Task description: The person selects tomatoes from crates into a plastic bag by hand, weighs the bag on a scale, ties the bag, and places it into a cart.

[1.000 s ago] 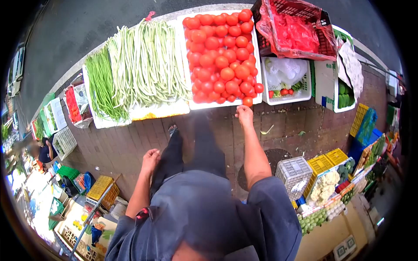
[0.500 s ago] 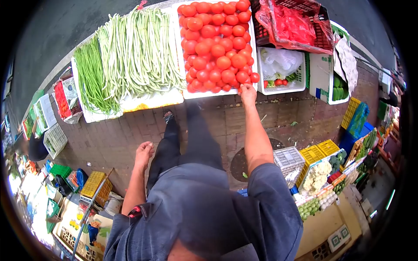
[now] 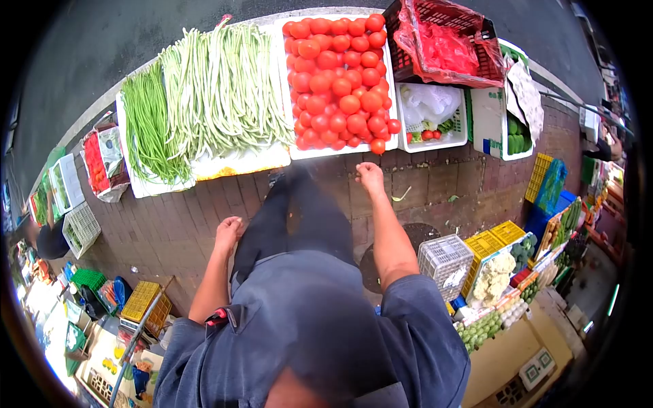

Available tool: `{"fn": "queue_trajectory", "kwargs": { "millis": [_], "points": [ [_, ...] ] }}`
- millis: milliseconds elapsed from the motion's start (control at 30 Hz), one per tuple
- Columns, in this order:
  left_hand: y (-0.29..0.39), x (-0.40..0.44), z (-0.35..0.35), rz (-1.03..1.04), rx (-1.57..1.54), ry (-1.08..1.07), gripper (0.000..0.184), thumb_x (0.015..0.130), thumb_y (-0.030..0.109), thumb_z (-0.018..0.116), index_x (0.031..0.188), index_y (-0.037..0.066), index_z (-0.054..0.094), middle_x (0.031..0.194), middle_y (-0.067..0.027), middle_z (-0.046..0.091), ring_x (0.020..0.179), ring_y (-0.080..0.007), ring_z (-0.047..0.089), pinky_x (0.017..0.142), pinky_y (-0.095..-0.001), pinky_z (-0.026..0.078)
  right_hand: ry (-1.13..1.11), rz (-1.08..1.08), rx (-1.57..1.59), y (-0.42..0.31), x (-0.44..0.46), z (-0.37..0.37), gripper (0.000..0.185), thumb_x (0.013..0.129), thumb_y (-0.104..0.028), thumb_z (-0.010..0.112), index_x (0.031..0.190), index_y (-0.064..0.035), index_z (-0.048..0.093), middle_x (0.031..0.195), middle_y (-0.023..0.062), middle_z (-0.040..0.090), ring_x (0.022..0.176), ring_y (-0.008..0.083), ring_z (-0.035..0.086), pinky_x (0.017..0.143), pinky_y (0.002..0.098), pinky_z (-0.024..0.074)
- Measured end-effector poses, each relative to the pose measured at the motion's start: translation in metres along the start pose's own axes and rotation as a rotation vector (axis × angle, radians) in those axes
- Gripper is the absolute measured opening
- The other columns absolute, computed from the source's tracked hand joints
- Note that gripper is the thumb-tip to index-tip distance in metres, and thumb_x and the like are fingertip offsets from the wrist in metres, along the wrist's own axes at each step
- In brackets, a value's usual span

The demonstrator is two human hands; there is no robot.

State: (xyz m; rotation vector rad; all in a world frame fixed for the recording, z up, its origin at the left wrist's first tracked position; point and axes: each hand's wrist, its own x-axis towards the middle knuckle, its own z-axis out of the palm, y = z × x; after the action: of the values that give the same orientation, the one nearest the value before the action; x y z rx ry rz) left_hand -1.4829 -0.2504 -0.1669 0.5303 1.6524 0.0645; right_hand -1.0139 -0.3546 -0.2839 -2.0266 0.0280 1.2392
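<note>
My right hand (image 3: 370,176) hangs just in front of the tomato tray, apart from it. Its fingers are curled in, and nothing shows in them. A tomato (image 3: 377,146) rests at the front edge of the white foam tray (image 3: 320,154) heaped with tomatoes (image 3: 349,104). Low beside my left thigh, my left hand (image 3: 230,231) has its fingers loosely closed, with no object visible. Long pale-green beans (image 3: 224,95) lie in bundles left of the tomatoes. Farther left is a bunch of thin green stalks (image 3: 146,126).
Right of the tomatoes are a white basket (image 3: 442,143) with a plastic bag, a black crate (image 3: 400,58) with red bags, and a foam box (image 3: 488,122). A grey crate (image 3: 445,262) and yellow crates (image 3: 484,246) stand behind at right. Another person (image 3: 51,238) is at far left.
My right hand has come away from the tomatoes at the tray's front edge, down toward my body. My left hand has shifted slightly and stays low. My body has stepped along a little.
</note>
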Motion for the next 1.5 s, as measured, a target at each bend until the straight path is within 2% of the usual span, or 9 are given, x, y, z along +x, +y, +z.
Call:
{"fn": "queue_trajectory", "kwargs": {
  "millis": [467, 700, 767, 867, 1167, 1233, 1433, 1467, 1500],
  "points": [
    [-0.026, -0.043, 0.029, -0.1, -0.05, 0.216, 0.03, 0.093, 0.026, 0.063, 0.117, 0.008, 0.058, 0.092, -0.0025, 0.066, 0.071, -0.0104, 0.061, 0.062, -0.0257, 0.047, 0.234, -0.085, 0.093, -0.079, 0.105, -0.011, 0.061, 0.086, -0.026, 0.072, 0.133, 0.0019, 0.047, 0.105, 0.0204, 0.062, 0.053, 0.0249, 0.062, 0.046, 0.0325, 0.0525],
    [-0.037, -0.065, 0.058, -0.102, -0.087, 0.23, 0.029, 0.094, 0.024, 0.063, 0.117, 0.006, 0.058, 0.093, -0.0036, 0.066, 0.074, -0.0122, 0.061, 0.066, -0.026, 0.049, 0.238, -0.089, -0.171, -0.087, 0.128, -0.003, 0.059, 0.081, -0.034, 0.076, 0.123, 0.0009, 0.052, 0.079, 0.0147, 0.064, 0.05, 0.0215, 0.059, 0.044, 0.0315, 0.0487],
    [-0.031, -0.071, 0.057, -0.086, -0.103, 0.238, 0.032, 0.094, 0.024, 0.063, 0.119, 0.004, 0.058, 0.094, -0.0042, 0.067, 0.078, -0.012, 0.061, 0.068, -0.0253, 0.049, 0.037, -0.071, 0.142, -0.099, 0.109, -0.016, 0.04, 0.089, -0.031, 0.066, 0.115, -0.0019, 0.057, 0.073, 0.0107, 0.062, 0.044, 0.0178, 0.052, 0.047, 0.03, 0.0508],
    [-0.026, -0.073, 0.056, -0.059, -0.144, 0.238, 0.033, 0.093, 0.023, 0.064, 0.12, 0.004, 0.058, 0.094, -0.0047, 0.067, 0.076, -0.011, 0.06, 0.067, -0.0245, 0.048, -0.31, 0.219, 0.612, -0.111, 0.078, -0.036, 0.042, 0.094, -0.036, 0.057, 0.119, -0.0022, 0.057, 0.083, 0.0168, 0.066, 0.055, 0.0213, 0.059, 0.066, 0.0423, 0.059],
    [-0.071, -0.069, 0.016, 0.004, -0.377, 0.201, 0.03, 0.093, 0.022, 0.064, 0.118, 0.006, 0.059, 0.093, -0.0024, 0.066, 0.073, -0.0092, 0.06, 0.059, -0.0222, 0.046, -1.086, 0.238, 0.838, -0.164, -0.074, 0.066, 0.054, 0.088, -0.048, 0.06, 0.123, -0.0074, 0.058, 0.097, 0.0152, 0.065, 0.061, 0.0211, 0.055, 0.08, 0.0503, 0.0552],
    [-0.095, -0.072, -0.007, 0.022, -0.424, 0.205, 0.029, 0.093, 0.024, 0.064, 0.117, 0.008, 0.06, 0.093, -0.0015, 0.066, 0.073, -0.0091, 0.061, 0.06, -0.0223, 0.047, -1.21, 0.242, 0.761, -0.158, -0.094, 0.11, 0.06, 0.085, -0.053, 0.06, 0.124, -0.0077, 0.058, 0.099, 0.0155, 0.064, 0.061, 0.0203, 0.054, 0.084, 0.0493, 0.0525],
    [-0.215, -0.073, -0.122, 0.031, -0.646, 0.354, 0.033, 0.092, 0.031, 0.063, 0.116, 0.01, 0.06, 0.093, -0.0019, 0.065, 0.075, -0.0122, 0.06, 0.061, -0.0265, 0.048, -0.768, 0.22, 0.216, -0.112, -0.161, 0.213, 0.044, 0.087, -0.051, 0.061, 0.115, -0.0168, 0.059, 0.097, 0.0021, 0.065, 0.079, 0.0236, 0.06, 0.086, 0.049, 0.0479],
    [-0.242, -0.072, -0.139, 0.023, -0.703, 0.384, 0.033, 0.092, 0.032, 0.063, 0.116, 0.01, 0.061, 0.092, -0.0017, 0.065, 0.075, -0.0122, 0.06, 0.061, -0.0268, 0.048, -0.653, 0.219, 0.11, -0.103, -0.171, 0.224, 0.042, 0.089, -0.052, 0.06, 0.11, -0.0167, 0.058, 0.091, 0.0041, 0.062, 0.073, 0.0234, 0.058, 0.088, 0.0492, 0.0465],
    [-0.265, -0.076, -0.156, 0.014, -0.755, 0.406, 0.032, 0.092, 0.032, 0.063, 0.116, 0.009, 0.061, 0.091, -0.0016, 0.064, 0.074, -0.0123, 0.059, 0.061, -0.0271, 0.047, -0.787, 0.248, -0.044, -0.089, -0.154, 0.22, 0.049, 0.09, -0.055, 0.056, 0.114, -0.0117, 0.055, 0.1, 0.0087, 0.058, 0.086, 0.0235, 0.053, 0.096, 0.0525, 0.0416]
  ]
}}
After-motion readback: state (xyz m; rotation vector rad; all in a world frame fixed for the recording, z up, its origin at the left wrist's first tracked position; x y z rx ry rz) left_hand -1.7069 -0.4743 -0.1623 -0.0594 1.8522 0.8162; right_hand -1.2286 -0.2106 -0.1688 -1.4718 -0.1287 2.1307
